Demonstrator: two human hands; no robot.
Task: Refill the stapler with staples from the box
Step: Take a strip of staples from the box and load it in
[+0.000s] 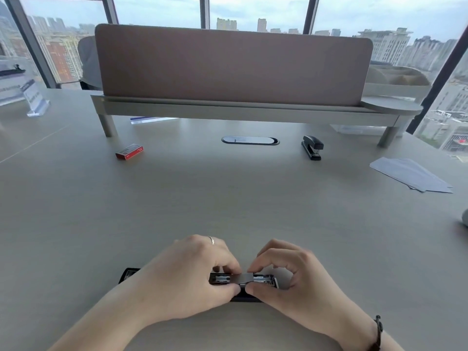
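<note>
Together, left hand [192, 272] and right hand [291, 277] pinch a grey staple strip [244, 278] over the opened stapler [263, 279].

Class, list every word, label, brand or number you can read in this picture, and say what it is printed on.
None can be read.
Red staple box: print too small and blurred.
Acrylic sign holder: blue text, blurred.
Blue-edged sheet under the desk shelf: no legible text.
Both staplers: no visible label.

Black stapler [263, 279] lies opened near; red staple box [129, 151] far.
</note>
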